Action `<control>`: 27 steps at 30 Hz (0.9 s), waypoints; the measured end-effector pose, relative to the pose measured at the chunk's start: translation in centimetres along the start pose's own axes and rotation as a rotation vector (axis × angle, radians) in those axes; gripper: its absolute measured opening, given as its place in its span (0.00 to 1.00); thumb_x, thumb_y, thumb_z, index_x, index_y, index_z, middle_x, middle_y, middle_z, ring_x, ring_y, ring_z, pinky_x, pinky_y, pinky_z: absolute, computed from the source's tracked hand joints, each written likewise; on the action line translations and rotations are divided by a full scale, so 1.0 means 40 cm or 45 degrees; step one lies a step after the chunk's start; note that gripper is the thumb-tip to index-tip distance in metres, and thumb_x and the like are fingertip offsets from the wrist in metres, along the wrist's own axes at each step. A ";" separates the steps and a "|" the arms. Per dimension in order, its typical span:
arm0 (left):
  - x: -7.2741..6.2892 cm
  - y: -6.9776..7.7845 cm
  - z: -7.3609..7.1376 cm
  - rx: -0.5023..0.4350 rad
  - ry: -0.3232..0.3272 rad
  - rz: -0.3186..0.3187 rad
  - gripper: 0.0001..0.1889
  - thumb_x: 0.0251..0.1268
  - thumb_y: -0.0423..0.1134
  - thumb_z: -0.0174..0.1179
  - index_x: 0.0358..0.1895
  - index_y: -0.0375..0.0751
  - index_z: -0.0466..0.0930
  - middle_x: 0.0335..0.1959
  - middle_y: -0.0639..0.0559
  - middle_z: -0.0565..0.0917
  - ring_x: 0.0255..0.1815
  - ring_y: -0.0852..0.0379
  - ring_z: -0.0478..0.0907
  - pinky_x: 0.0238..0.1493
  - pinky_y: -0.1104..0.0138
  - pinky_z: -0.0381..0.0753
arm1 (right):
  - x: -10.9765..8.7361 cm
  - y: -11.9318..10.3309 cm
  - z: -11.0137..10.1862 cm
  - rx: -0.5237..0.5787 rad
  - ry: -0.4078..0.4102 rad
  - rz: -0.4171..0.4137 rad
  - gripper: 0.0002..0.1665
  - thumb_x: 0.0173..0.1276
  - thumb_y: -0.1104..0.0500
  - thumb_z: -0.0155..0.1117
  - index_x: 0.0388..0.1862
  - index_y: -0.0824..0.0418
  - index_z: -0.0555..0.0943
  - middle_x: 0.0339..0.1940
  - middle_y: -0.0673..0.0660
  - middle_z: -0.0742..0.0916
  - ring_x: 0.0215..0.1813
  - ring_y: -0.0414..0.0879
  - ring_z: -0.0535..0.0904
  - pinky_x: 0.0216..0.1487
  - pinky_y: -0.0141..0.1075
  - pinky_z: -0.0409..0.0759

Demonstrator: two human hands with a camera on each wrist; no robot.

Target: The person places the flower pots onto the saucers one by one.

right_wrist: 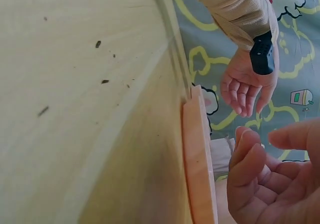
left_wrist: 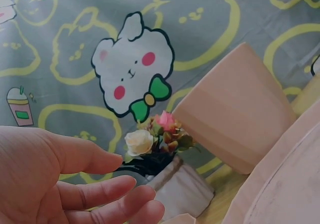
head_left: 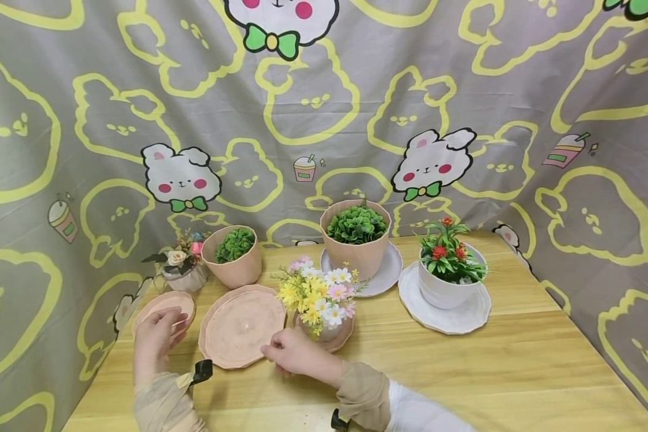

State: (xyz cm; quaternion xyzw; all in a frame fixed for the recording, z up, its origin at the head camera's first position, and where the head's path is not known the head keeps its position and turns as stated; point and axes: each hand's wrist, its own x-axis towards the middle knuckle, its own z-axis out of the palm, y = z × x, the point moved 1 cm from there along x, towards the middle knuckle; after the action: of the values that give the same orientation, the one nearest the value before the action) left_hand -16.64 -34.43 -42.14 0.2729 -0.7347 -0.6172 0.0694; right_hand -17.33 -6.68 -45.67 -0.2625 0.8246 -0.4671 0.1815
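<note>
While the L hand [head_left: 159, 336] hangs over the small saucer [head_left: 158, 302], loosely bent, empty, the R hand [head_left: 298, 353], empty too, thumb just off the fingers, is at the right rim of the big saucer [head_left: 240, 327]. Daisies [head_left: 318, 294] sit v. close to that hand; a quick sweep could prob. tip them. They hide most of their pot [head_left: 330, 333]; can't tell if either hand touches a saucer.

Soft shadows cross the bright table [head_left: 518, 372]; the left wrist view is dimmer.
</note>
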 end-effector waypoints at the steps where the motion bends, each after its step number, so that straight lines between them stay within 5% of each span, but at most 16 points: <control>1: 0.000 0.000 0.000 0.000 0.000 0.002 0.19 0.75 0.45 0.48 0.56 0.33 0.67 0.26 0.67 0.79 0.29 0.71 0.80 0.37 0.74 0.83 | 0.000 0.002 0.003 0.006 0.000 0.013 0.22 0.73 0.52 0.58 0.21 0.65 0.78 0.13 0.60 0.83 0.08 0.45 0.73 0.13 0.24 0.66; 15: -0.001 0.002 0.003 -0.007 0.004 0.002 0.17 0.74 0.44 0.49 0.55 0.34 0.67 0.25 0.67 0.79 0.29 0.71 0.80 0.38 0.73 0.83 | 0.008 0.023 0.021 0.064 0.010 0.122 0.25 0.74 0.55 0.55 0.18 0.66 0.78 0.08 0.57 0.80 0.06 0.39 0.71 0.11 0.36 0.77; 23: 0.006 -0.001 0.003 0.007 0.010 -0.017 0.20 0.75 0.45 0.49 0.58 0.33 0.67 0.26 0.66 0.79 0.31 0.69 0.81 0.38 0.73 0.84 | 0.031 0.057 0.038 0.368 -0.056 0.251 0.24 0.75 0.58 0.52 0.21 0.71 0.78 0.08 0.57 0.79 0.07 0.40 0.72 0.09 0.33 0.75; 27: 0.004 -0.002 0.004 0.006 0.012 -0.011 0.19 0.74 0.45 0.49 0.57 0.33 0.68 0.26 0.67 0.79 0.31 0.69 0.81 0.37 0.73 0.84 | 0.036 0.066 0.044 0.487 -0.088 0.309 0.24 0.76 0.58 0.51 0.24 0.74 0.78 0.13 0.67 0.83 0.07 0.40 0.72 0.09 0.31 0.75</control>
State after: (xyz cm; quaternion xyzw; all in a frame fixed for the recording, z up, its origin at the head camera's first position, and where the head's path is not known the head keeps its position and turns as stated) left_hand -16.81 -34.39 -42.27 0.2791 -0.7346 -0.6146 0.0697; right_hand -18.21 -7.60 -48.89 -0.1378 0.7399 -0.5804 0.3109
